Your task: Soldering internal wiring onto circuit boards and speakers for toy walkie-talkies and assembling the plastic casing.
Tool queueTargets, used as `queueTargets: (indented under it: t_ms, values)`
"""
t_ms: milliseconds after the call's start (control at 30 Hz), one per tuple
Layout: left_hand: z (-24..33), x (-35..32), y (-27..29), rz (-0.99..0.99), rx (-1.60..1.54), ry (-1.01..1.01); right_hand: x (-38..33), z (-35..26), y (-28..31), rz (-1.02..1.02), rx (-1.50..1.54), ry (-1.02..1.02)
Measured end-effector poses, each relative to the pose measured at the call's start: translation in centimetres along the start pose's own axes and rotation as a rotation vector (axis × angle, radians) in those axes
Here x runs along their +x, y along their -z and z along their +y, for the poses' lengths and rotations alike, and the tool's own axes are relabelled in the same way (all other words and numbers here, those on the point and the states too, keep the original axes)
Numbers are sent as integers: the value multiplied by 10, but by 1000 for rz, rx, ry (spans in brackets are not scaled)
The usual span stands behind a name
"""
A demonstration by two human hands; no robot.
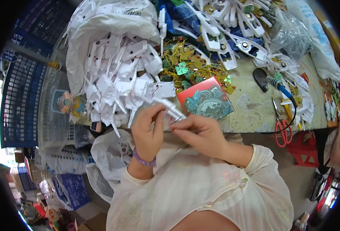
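At the table's near edge, your left hand point(148, 133) and right hand point(200, 133) both grip one white plastic part point(169, 107), held just above the edge between a heap of like parts point(120, 81) and a red tin point(205, 98). A thin wire point(176, 119) seems to run from the part to your right fingertips, though it is too small to be sure. Pull hard and it could snap; loosen either hand and the part could fall to the floor.

Bright even daylight, soft shadows, fisheye-bent dark rim
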State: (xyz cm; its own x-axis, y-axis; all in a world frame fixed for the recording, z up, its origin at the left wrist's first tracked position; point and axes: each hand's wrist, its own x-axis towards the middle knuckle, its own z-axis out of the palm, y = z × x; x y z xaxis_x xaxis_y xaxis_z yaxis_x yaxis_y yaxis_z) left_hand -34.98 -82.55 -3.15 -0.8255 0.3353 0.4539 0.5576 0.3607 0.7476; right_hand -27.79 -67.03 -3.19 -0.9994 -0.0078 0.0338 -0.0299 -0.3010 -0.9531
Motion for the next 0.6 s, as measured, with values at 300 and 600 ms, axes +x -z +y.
queueTargets:
  t_ms: [300,600]
  values:
    - [-5,10,-18,-204,-43,-220,-1,1,19,62,45,-15]
    - [-29,9,-23,-126,-387,54,19,-31,65,485,-589,385]
